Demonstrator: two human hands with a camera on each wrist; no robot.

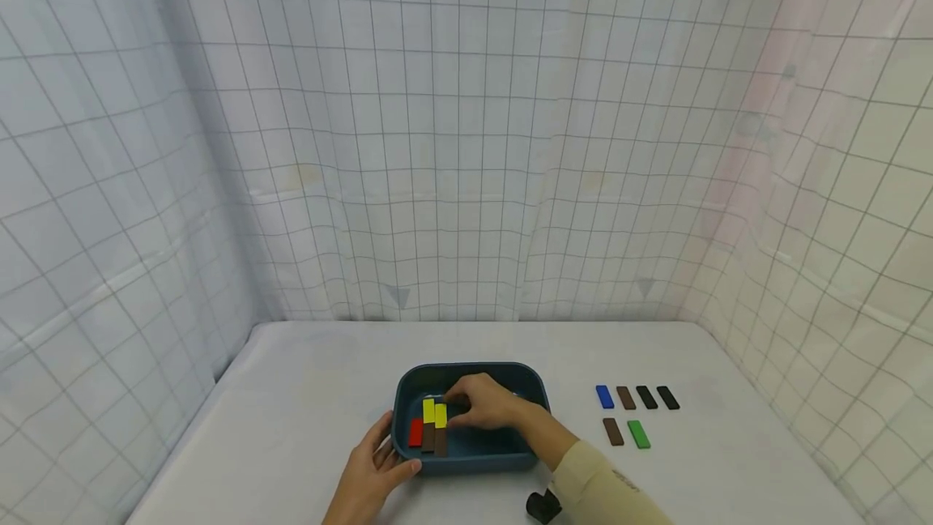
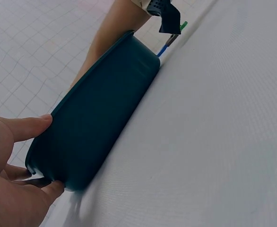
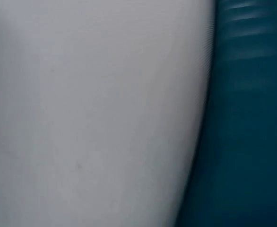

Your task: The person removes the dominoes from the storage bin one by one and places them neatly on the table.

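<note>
A dark teal plastic tray [image 1: 503, 464] stands on the table, its long side towards me. My left hand [image 1: 367, 472] grips its left end, thumb at the front corner and fingers along the side wall; the left wrist view shows the tray's outside wall [image 2: 96, 113]. Inside lie a red block [image 1: 415, 433], two brown blocks [image 1: 428, 437], a yellow block [image 1: 428, 410] and a bit of blue. My right hand [image 1: 484, 403] reaches into the tray and pinches a second yellow block [image 1: 440, 416] between thumb and finger. In the right wrist view the hand is out of sight.
Right of the tray lie a blue block [image 1: 604, 396], brown blocks [image 1: 613, 432], black blocks [image 1: 646, 397] and a green block [image 1: 638, 434]. A small black object [image 1: 543, 506] is by the right sleeve. Gridded white curtains [image 1: 466, 144] enclose the white table [image 1: 306, 379].
</note>
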